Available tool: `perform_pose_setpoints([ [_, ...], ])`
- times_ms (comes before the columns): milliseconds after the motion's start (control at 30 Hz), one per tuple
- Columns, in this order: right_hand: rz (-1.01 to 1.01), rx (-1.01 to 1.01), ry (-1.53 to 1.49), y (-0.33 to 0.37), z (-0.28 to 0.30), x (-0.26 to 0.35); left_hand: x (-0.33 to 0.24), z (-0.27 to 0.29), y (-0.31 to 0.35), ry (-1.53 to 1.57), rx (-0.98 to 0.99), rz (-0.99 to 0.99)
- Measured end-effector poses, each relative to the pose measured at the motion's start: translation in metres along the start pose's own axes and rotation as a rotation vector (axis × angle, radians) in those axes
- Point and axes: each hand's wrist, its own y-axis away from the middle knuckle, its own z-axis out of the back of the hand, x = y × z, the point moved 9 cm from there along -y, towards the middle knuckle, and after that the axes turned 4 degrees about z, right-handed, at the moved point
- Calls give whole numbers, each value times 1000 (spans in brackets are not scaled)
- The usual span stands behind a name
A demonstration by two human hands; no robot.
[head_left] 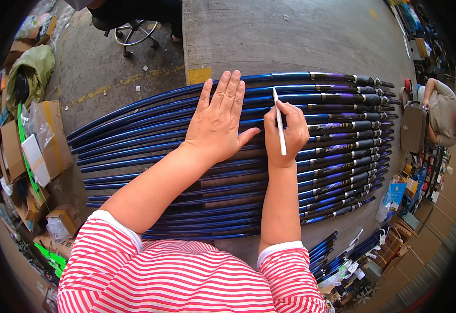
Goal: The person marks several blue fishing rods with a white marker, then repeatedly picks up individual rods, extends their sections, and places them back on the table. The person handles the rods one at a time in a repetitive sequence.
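A row of several blue fishing rods point(186, 183) lies side by side across a grey table, their dark grips toward the right. My left hand point(218, 117) rests flat over the rods at the far side, fingers stretched out and the thumb apart. Just right of it, my right hand point(289, 130) pinches a slim white pen point(279, 122). The pen's tip points away from me and meets or nearly meets one of the far rods; contact is too fine to tell. Part of the rods is hidden beneath both hands and forearms.
The grey table point(301, 36) stretches beyond the rods. Cardboard boxes point(56, 135) and plastic bags stand along the left. A wheeled chair point(134, 35) is at the far left. At the right, a person point(442, 112) sits beside a brown chair back point(414, 128). More rods point(323, 255) lie at the lower right.
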Motion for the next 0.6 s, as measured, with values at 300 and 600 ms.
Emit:
perform_pose_setpoints([
  [300, -53, -88, -158, 8, 19, -1, 1, -1, 0, -26, -1, 5],
  [600, 56, -4, -90, 12, 11, 15, 0, -1, 0, -63, 3, 0],
])
